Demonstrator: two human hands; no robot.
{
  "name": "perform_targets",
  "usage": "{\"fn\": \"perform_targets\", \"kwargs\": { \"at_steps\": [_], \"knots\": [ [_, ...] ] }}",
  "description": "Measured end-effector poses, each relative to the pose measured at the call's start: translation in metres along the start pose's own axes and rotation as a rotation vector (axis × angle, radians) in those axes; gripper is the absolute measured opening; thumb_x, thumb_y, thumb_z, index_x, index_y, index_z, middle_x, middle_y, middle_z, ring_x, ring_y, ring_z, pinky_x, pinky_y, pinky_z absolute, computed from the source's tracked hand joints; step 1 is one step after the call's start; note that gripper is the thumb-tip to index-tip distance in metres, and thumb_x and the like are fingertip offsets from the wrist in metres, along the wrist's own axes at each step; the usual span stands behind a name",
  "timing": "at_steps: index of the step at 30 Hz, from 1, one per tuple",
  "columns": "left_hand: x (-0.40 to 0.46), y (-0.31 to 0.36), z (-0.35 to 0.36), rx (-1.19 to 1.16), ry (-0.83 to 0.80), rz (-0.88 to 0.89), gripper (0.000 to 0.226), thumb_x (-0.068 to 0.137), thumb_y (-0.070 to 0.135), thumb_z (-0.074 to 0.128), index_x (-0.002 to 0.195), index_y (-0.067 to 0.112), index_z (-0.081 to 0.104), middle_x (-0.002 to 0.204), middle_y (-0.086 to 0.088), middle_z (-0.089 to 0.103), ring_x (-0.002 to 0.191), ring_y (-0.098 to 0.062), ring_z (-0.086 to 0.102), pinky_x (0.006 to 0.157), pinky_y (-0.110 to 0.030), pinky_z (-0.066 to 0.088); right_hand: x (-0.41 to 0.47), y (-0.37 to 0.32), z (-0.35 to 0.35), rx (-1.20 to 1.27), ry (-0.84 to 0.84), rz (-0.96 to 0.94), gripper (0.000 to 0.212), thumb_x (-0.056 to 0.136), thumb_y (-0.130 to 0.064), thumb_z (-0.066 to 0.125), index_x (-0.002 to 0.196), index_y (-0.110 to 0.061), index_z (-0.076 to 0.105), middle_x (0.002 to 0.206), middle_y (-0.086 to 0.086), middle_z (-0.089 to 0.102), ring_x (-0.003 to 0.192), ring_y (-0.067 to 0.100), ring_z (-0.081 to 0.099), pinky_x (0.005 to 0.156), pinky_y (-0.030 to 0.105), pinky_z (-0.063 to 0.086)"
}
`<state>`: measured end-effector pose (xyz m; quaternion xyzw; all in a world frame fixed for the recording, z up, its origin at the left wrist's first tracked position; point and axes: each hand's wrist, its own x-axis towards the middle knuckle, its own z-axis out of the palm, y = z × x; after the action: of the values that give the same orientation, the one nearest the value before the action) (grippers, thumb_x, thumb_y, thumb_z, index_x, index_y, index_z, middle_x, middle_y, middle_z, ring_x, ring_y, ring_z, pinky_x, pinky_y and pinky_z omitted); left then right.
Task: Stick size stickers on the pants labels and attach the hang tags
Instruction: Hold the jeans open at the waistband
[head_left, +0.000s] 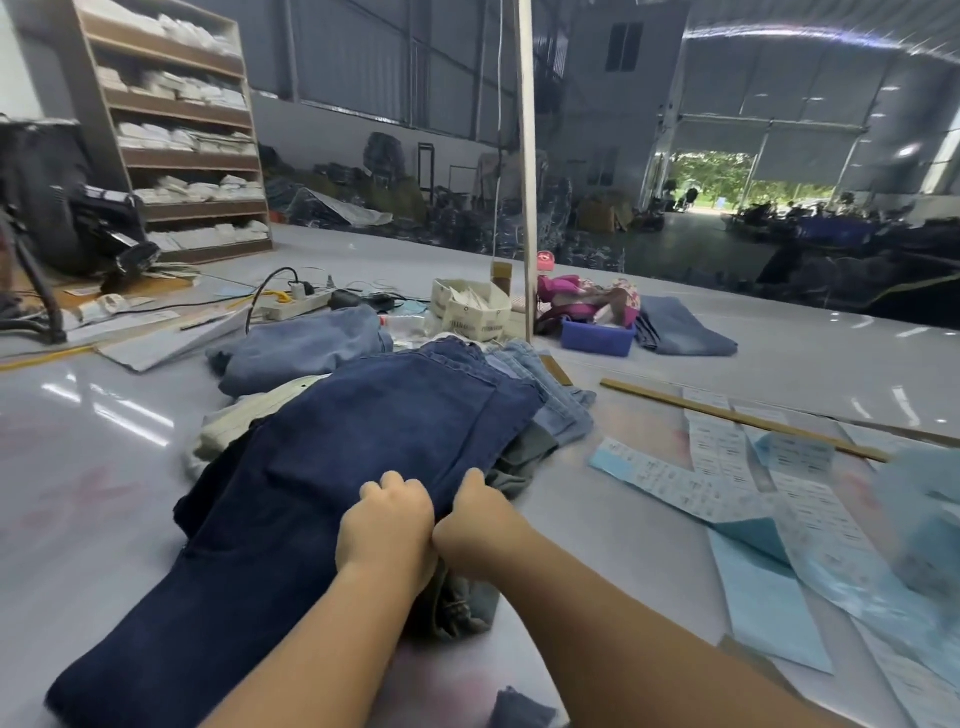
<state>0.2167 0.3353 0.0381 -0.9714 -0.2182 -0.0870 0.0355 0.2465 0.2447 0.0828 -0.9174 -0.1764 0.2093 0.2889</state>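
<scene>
Head view, hands: left hand (385, 525) and right hand (478, 522) sit side by side, touching, fingers curled and closed on the near edge of the dark blue jeans (332, 467).
Head view, garments: the dark pair lies on top of a heap of lighter jeans (545, 384) at the middle of the grey table (104, 493).
Head view, stickers: pale blue sticker sheets (753, 499) are spread flat to the right of the heap, beside a wooden ruler (743, 421).
Head view, hang tags: bundled cream hang tags (475, 309) stand behind the heap, next to a blue tray (597, 338).
</scene>
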Motion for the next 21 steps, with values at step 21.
{"fn": "perform_targets", "kwargs": {
  "at_steps": [21],
  "knots": [
    [-0.062,-0.014,-0.037,-0.014,0.214,0.273,0.049,0.088,0.054,0.054,0.122,0.020,0.046,0.107,-0.002,0.059,0.092,-0.024,0.061,0.069,-0.036,0.049,0.006,0.001,-0.023,0.985,0.294,-0.138,0.057,0.081,0.004,0.059,0.129,-0.025,0.048,0.119,-0.003,0.055,0.109,0.021,0.056,0.098,0.040,0.048]
  ]
}}
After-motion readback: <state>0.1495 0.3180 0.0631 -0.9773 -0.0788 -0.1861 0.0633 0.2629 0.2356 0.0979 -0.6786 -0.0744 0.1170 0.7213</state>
